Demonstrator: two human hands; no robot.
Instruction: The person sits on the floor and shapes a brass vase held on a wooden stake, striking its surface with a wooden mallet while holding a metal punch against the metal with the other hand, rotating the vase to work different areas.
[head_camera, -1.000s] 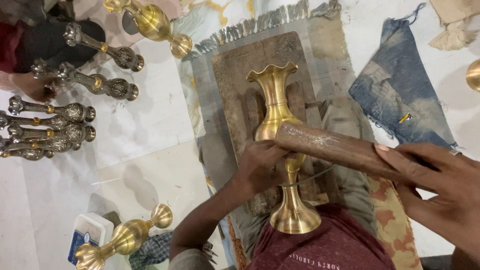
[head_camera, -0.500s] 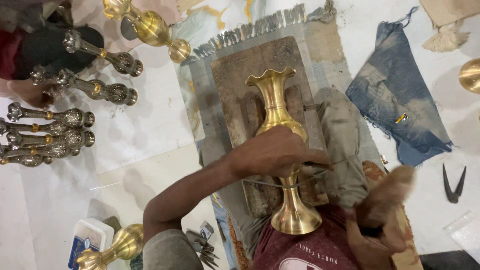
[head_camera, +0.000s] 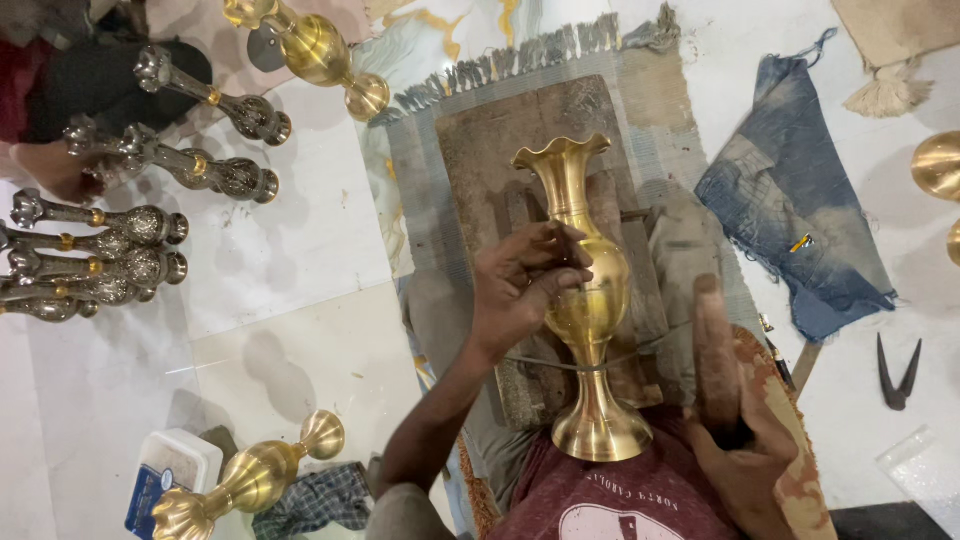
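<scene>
The left hand gripped the belly of a brass vase that stood over a wooden board in the middle. The right hand clenched a wooden stick just right of the vase's foot. Dark vases crowded the far-left floor; bare tile lay between them and the board's left edge.

White tiled floor: fringed grey woven mat under gripped vase; dark metal vases left; blue denim rag, black snips right.
</scene>
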